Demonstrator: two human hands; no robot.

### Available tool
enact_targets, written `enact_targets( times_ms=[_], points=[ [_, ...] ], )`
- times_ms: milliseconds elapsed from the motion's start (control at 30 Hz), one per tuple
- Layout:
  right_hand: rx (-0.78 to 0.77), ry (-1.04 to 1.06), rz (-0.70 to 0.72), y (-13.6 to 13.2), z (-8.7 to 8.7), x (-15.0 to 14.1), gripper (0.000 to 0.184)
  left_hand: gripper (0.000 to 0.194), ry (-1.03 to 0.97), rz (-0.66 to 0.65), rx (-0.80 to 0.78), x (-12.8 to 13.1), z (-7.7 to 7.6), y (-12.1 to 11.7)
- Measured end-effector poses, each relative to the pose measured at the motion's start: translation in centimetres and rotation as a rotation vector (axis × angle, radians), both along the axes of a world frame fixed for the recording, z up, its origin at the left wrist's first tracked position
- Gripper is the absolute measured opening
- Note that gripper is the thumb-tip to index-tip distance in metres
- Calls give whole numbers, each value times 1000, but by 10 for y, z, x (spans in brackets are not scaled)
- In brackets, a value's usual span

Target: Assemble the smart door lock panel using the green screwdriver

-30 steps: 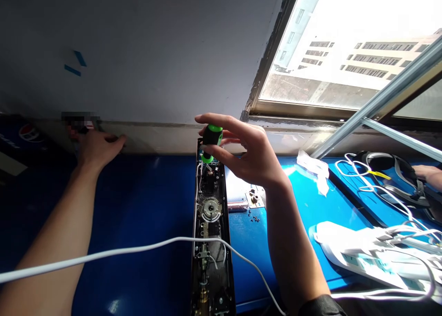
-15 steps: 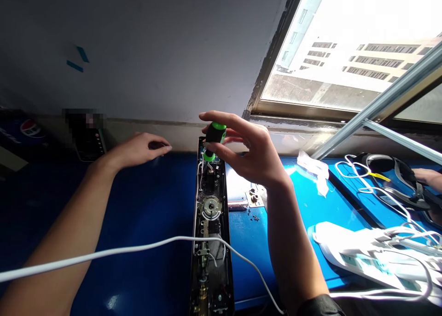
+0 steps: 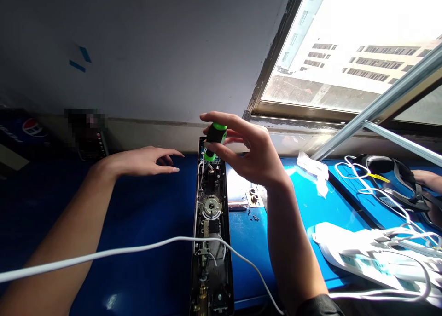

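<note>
My right hand (image 3: 241, 146) grips a short black-and-green screwdriver (image 3: 216, 134), held nearly upright over the far end of a long black device housing (image 3: 227, 242). The screwdriver's tip is hidden among the parts there. Inside the housing lie a green circuit board, white wires, a round metal disc (image 3: 212, 207) and a brass-coloured mechanism (image 3: 203, 293). Left of the housing, my left hand (image 3: 148, 161) hovers over the blue table with its fingers apart, touching nothing.
A white cable (image 3: 138, 248) crosses over the housing. Small dark screws (image 3: 254, 218) and a metal plate part (image 3: 254, 197) lie to its right. Further right are a white power strip (image 3: 345, 247), a black-and-grey headset (image 3: 397, 169) and another person's hand (image 3: 428, 178). A phone (image 3: 91, 146) leans on the wall.
My left hand has moved slightly right and down, and its fingers have stretched out towards the housing. The right hand and screwdriver stay almost in place.
</note>
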State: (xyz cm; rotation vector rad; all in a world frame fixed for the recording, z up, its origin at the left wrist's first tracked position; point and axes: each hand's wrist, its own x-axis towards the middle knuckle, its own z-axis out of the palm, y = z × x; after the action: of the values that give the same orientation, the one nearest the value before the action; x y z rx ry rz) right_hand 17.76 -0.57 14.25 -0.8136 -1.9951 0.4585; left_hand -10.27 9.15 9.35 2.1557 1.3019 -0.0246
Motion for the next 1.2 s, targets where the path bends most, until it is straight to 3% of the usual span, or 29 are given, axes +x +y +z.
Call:
enact_targets(
  times_ms=[267, 500, 700, 967, 1067, 1200],
  points=[
    [19, -9, 16, 2, -2, 1, 41, 90, -3, -35, 22, 4, -1, -2],
    [58, -54, -4, 6, -6, 1, 53, 56, -85, -125, 199, 24, 16, -24],
    [50, -79, -21, 6, -7, 1, 56, 43, -177, -186, 307, 40, 22, -43],
    [3, -47, -100, -16, 18, 9, 52, 38, -277, -210, 527, 60, 17, -56],
    [-37, -76, -155, -24, 25, 20, 53, 37, -324, -246, 532, 71, 14, -63],
    [-52, -135, -165, -28, 24, 40, 42, 33, -364, -314, 508, 82, 7, -72]
  ],
)
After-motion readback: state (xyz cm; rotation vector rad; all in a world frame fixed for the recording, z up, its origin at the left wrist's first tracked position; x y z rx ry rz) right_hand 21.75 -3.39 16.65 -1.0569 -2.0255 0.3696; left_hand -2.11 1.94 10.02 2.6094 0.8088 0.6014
